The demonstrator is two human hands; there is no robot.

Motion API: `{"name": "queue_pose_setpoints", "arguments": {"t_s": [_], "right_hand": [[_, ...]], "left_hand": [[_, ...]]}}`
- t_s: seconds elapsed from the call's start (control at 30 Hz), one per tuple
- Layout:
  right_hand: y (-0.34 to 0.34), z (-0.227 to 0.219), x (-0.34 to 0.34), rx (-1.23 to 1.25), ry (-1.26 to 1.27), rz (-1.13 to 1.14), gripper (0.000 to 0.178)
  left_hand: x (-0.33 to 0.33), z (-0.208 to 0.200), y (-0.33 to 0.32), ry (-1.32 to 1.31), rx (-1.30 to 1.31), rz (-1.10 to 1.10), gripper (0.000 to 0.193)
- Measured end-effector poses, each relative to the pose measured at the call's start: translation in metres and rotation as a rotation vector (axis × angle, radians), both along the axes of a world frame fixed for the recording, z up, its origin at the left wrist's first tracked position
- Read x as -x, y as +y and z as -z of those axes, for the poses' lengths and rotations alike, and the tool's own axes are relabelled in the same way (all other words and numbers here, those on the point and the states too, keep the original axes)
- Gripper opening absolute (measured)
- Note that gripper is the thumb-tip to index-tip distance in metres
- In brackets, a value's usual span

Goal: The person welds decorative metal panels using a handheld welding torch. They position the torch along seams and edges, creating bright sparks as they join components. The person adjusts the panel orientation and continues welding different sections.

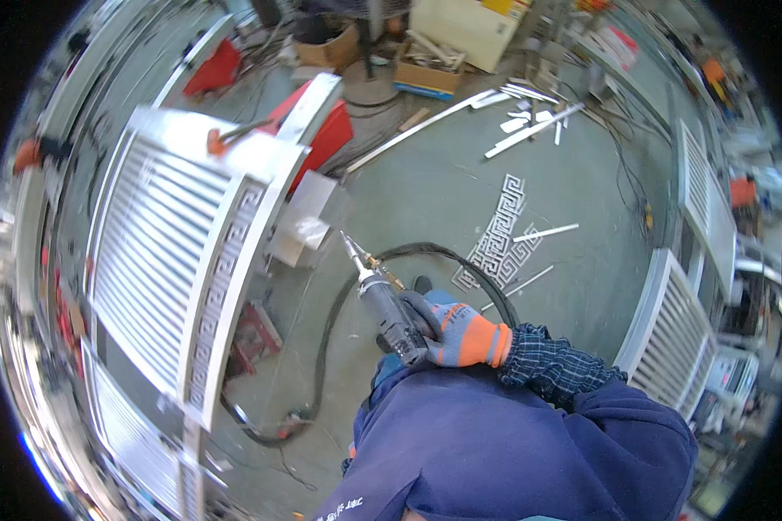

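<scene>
My right hand (465, 334), in an orange and grey glove, is closed around a dark handheld welding gun (389, 313) with a narrow metal nozzle and a brass-coloured fitting. The nozzle points up and left, apart from everything around it. A white slatted metal panel (152, 252) with a key-pattern strip (235, 260) along its side lies raised at my left. On its far end rests a hammer (235, 135) with an orange end. Beside the panel is a pale box-shaped piece (308, 221), blurred. My left hand cannot be made out.
A thick black hose (323, 360) loops across the floor around me. Key-pattern pieces (500, 239) and loose white strips (534, 130) lie ahead on the floor. Cardboard boxes (430, 74) stand farther back. Another slatted panel (669, 334) is at the right.
</scene>
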State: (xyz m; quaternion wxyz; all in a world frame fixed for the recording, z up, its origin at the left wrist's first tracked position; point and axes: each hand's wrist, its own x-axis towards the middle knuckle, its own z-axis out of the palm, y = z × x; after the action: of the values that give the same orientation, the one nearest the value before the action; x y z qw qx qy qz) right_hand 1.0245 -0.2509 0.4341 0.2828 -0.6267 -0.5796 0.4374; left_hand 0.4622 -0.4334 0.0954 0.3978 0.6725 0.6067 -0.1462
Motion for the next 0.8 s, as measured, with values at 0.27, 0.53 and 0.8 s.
{"name": "queue_pose_setpoints", "arguments": {"t_s": [0.27, 0.53, 0.8], "right_hand": [[0.011, 0.036, -0.129, 0.097, 0.073, 0.271, 0.068], [-0.014, 0.067, -0.261, 0.143, -0.012, 0.604, 0.078], [0.016, 0.121, -0.405, 0.214, 0.010, 1.086, 0.093]], "left_hand": [[-0.147, -0.017, 0.284, -0.384, 0.467, -0.965, 0.027], [-0.516, -0.052, 0.486, -0.446, 0.429, -0.573, 0.038], [-0.926, -0.005, 0.604, -0.441, 0.330, 0.098, 0.036]]}}
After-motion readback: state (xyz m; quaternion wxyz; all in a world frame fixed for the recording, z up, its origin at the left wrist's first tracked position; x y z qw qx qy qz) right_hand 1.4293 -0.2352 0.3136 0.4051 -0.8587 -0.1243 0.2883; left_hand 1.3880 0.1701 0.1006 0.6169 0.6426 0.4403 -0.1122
